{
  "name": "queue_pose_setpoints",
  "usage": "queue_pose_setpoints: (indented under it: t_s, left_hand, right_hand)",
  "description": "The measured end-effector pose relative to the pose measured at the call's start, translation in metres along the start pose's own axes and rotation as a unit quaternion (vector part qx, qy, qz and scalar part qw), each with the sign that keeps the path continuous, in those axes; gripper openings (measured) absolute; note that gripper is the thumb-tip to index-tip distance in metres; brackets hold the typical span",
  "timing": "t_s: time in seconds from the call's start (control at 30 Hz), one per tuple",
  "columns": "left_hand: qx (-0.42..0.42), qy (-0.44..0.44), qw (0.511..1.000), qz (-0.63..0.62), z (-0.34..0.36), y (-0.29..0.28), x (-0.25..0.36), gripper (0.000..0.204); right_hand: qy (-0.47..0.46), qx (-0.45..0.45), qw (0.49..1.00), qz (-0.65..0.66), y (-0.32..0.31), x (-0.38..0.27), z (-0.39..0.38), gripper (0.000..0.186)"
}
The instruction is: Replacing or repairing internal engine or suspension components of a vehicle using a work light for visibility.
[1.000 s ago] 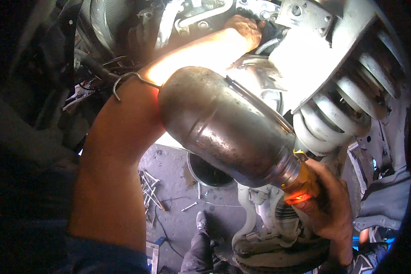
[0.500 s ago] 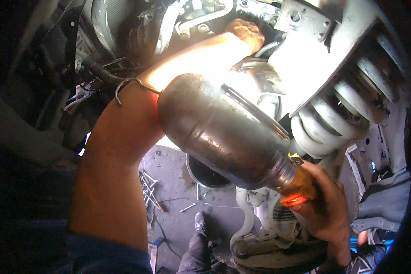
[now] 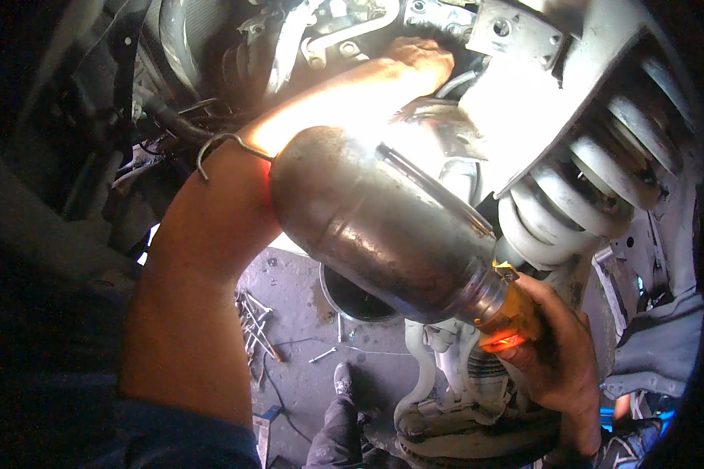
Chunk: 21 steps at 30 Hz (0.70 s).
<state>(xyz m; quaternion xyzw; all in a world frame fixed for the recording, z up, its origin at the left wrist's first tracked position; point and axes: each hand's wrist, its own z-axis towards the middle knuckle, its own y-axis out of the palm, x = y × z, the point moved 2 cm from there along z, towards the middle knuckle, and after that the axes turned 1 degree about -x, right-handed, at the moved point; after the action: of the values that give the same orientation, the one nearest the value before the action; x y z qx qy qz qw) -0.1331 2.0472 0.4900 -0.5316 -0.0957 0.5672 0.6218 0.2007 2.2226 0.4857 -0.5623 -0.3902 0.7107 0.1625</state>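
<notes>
A caged work lamp with a scuffed metal shield slants across the middle of the view. My right hand wraps its orange handle, where a red light glows. The lamp's wire hook curves over my left forearm. Past the lamp, my left arm reaches up among brightly lit metal parts under a vehicle. There my left hand is bent with its fingers curled out of sight; whatever they grip is hidden.
A white coil spring stands at the right. Metal pipes run across the top. Below, several wrenches and a dark round container are on the grey floor, near a shoe.
My left hand has turned slightly at the wrist, its knuckles shifting a little. My right hand and the lamp have stayed nearly in place.
</notes>
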Motion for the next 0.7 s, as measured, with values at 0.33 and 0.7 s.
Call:
queue_pose_setpoints:
  t_s: [0.33, 0.7]
  left_hand:
    - [-0.002, -0.007, 1.0, 0.004, 0.012, 0.006, 0.002, 0.045]
    - [-0.005, 0.002, 1.0, 0.006, 0.012, 0.009, 0.001, 0.042]
  right_hand:
    - [-0.018, -0.005, 1.0, 0.004, 0.001, -0.002, 0.002, 0.06]
    - [0.01, -0.006, 1.0, 0.013, -0.001, -0.003, 0.0, 0.06]
